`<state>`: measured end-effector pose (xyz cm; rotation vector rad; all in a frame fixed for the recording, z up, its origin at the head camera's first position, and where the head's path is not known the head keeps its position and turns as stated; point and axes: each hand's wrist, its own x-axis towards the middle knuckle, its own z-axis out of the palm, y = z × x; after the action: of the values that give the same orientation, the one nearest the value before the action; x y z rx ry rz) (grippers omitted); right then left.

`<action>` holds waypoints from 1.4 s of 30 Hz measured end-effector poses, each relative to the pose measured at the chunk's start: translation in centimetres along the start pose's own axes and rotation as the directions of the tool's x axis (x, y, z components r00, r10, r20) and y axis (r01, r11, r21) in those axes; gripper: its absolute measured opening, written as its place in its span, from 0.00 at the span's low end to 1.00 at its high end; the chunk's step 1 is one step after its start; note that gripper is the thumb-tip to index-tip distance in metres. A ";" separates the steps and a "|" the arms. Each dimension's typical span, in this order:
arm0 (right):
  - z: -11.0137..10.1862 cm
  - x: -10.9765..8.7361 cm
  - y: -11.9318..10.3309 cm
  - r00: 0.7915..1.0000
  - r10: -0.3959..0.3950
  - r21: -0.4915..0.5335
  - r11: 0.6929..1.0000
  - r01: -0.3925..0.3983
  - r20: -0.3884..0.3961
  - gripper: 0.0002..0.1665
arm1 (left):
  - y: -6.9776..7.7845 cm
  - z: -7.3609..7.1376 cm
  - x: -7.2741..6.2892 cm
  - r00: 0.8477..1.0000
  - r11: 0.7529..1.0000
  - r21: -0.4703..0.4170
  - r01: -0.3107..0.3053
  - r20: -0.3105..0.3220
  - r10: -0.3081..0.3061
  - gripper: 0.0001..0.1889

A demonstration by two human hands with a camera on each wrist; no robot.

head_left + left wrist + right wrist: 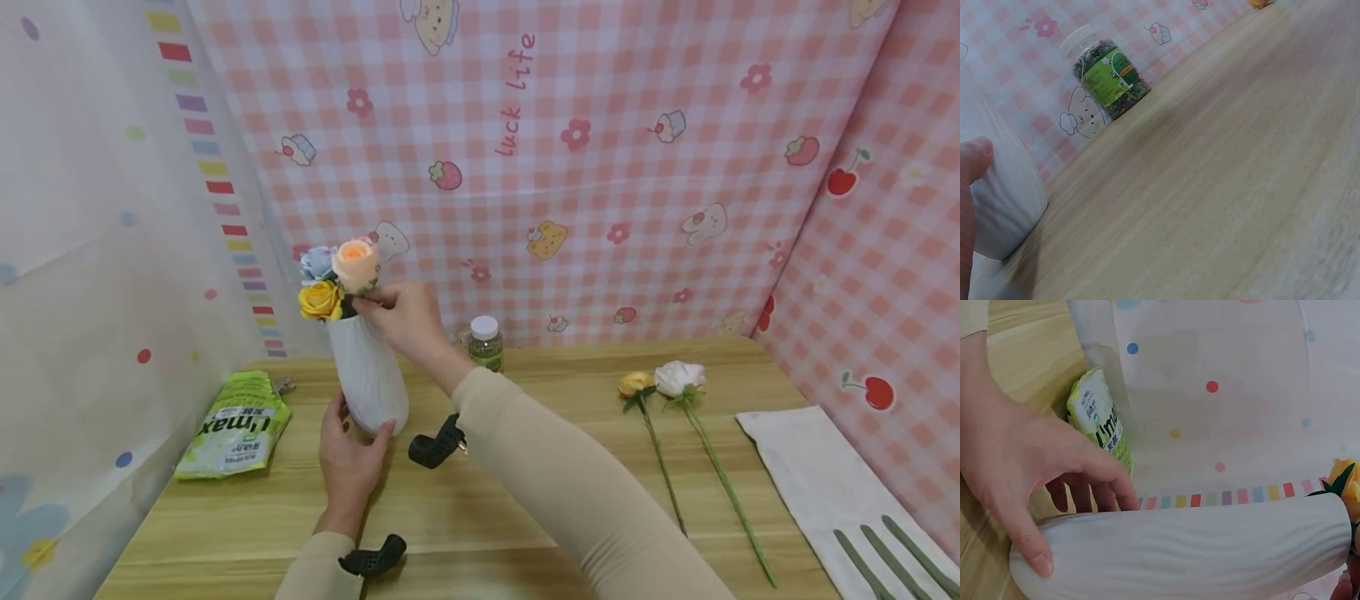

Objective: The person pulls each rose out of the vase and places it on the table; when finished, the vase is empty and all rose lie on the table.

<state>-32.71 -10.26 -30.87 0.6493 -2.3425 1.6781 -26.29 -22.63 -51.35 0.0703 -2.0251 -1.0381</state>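
A tall white vase [367, 375] with a rippled surface stands on the left half of the table. In its mouth are a yellow rose [321, 300], a blue rose [318, 263] and a peach rose [355, 265]. My left hand [351, 458] holds the vase low down, thumb on one side and fingers round the other, as the right wrist view shows too. Up at the rim, my right hand [408, 321] pinches just under the peach rose's head; the stem between the fingertips is mostly hidden.
Behind the vase stands a white-capped jar [486, 343]. A green snack bag [238, 425] lies at the left. Towards the right lie a yellow-orange rose [637, 384] and a white rose [679, 379] on long stems, then a white cloth [795, 458] with green stems [888, 554] on it.
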 end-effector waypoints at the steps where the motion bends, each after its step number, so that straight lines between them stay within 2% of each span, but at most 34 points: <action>1: 0.0 0.0 0.1 1.000 -0.017 -0.016 1.000 0.017 -0.005 0.08 | 0.0 0.0 0.0 1.000 1.000 -0.001 0.000 -0.001 0.000 0.45; 6: -0.2 -0.1 0.5 0.998 -0.063 -0.043 0.997 0.062 -0.016 0.08 | -0.1 0.1 -0.1 1.000 1.000 0.000 -0.003 -0.005 0.003 0.45; 13: -0.5 0.0 0.5 0.996 -0.072 0.073 0.995 0.075 -0.054 0.09 | 0.0 0.2 -0.3 1.000 1.000 0.004 0.002 0.003 -0.002 0.45; 22: -1.0 0.0 0.3 0.978 -0.184 0.132 0.972 0.196 -0.098 0.10 | 0.2 0.2 -0.4 0.999 1.000 0.006 0.015 0.030 -0.015 0.45; 27: -0.7 0.2 -0.8 0.964 -0.255 0.078 0.962 0.260 -0.074 0.11 | 0.3 0.2 -0.3 0.999 0.999 0.013 0.031 0.036 -0.031 0.45; 31: -0.6 0.0 -1.2 0.961 -0.270 0.052 0.961 0.273 -0.056 0.11 | 0.2 0.2 -0.3 0.998 0.999 0.017 0.049 0.039 -0.050 0.45; 39: -2.3 -0.5 -2.0 0.952 -0.277 0.165 0.941 0.296 -0.129 0.11 | 0.3 -0.1 -0.1 0.998 0.998 0.025 0.056 0.040 -0.057 0.44; 42: -3.5 -0.8 -2.3 0.952 -0.260 0.271 0.916 0.296 -0.161 0.12 | 0.3 0.0 -0.1 0.998 0.998 0.026 0.054 0.037 -0.055 0.44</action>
<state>-31.26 -7.37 -28.01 0.8593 -1.8314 1.8825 -26.19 -22.38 -51.18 0.1205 -2.0804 -1.0556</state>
